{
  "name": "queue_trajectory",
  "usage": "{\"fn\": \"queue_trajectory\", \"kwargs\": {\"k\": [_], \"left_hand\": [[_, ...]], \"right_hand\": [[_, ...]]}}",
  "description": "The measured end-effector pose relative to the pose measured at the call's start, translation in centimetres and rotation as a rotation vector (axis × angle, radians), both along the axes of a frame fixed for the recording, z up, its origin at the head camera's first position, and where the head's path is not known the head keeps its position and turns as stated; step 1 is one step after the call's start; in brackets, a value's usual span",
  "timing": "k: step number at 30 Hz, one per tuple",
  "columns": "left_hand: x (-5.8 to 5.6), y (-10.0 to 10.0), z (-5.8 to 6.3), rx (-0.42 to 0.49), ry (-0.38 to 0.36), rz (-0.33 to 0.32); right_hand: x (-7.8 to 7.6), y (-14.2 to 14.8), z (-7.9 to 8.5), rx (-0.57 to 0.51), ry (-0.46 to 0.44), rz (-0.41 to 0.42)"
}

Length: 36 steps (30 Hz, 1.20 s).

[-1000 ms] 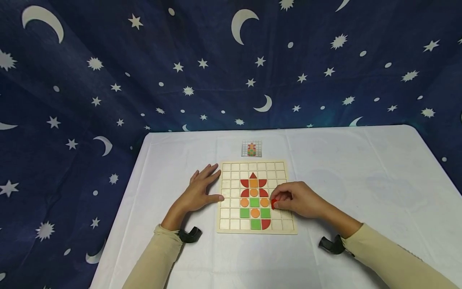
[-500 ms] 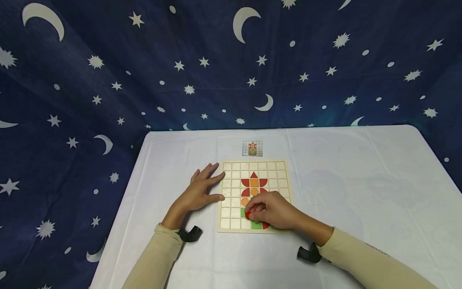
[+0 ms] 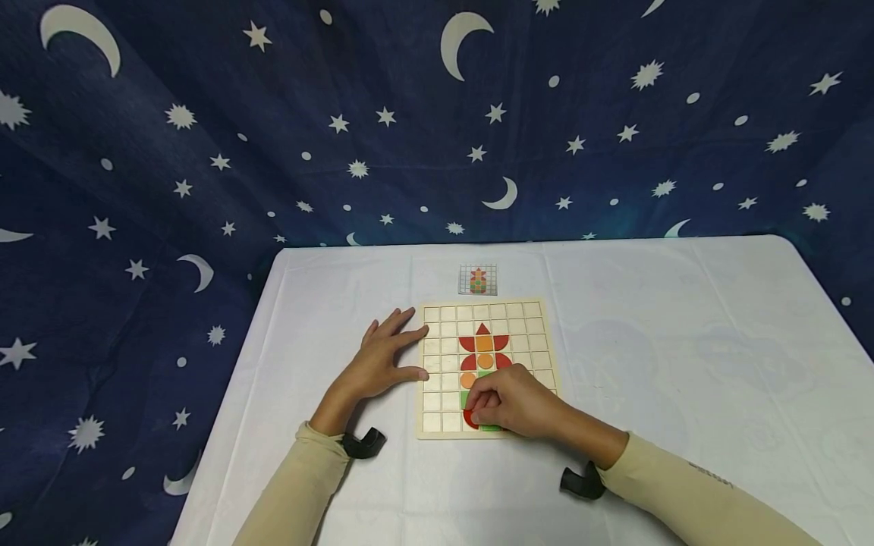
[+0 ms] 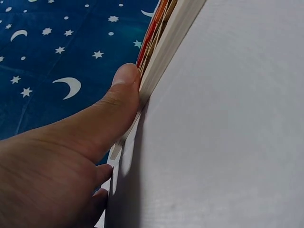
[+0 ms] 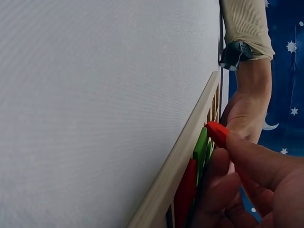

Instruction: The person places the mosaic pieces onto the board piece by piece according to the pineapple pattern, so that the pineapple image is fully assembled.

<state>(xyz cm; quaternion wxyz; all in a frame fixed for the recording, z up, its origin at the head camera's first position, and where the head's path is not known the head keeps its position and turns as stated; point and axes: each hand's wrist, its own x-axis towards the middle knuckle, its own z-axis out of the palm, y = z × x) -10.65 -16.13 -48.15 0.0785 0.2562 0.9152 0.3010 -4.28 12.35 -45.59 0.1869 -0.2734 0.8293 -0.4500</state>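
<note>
My right hand (image 3: 515,402) pinches a red quarter-round piece (image 3: 470,419) between thumb and fingertips, at the bottom row of a wooden grid board (image 3: 432,402). In the right wrist view the red piece (image 5: 217,133) is tilted beside a green square (image 5: 200,144). My left hand (image 3: 377,365) lies at the board's left side with its fingers spread, thumb and index finger touching the edge. Red, orange and green pieces form a figure on the board, topped by a red triangle (image 3: 482,329); my right hand covers part of it.
Behind the board lies a small pattern card (image 3: 478,280) with a similar coloured figure on a grid. The board rests on a white-covered table (image 3: 655,318). A dark blue cloth (image 3: 382,76) with moons and stars hangs behind.
My right hand has carried the red piece left across the board, then slightly down to the bottom row. The board and left hand have shifted slightly right.
</note>
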Motion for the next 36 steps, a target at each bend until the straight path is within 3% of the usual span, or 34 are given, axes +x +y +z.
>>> {"fn": "queue_trajectory", "kwargs": {"k": [8, 21, 31, 36], "left_hand": [[0.0, 0.1, 0.1, -0.017, -0.006, 0.004], [-0.1, -0.1, 0.0, -0.025, 0.006, -0.004], [0.1, -0.2, -0.1, -0.019, 0.010, -0.002], [0.1, -0.2, -0.2, -0.020, 0.004, -0.006]], "right_hand": [[0.0, 0.1, -0.2, 0.029, 0.031, -0.021], [0.4, -0.6, -0.4, 0.122, 0.270, -0.011], [0.7, -0.6, -0.4, 0.146, 0.282, -0.053], [0.2, 0.5, 0.0, 0.107, 0.244, -0.126]]}}
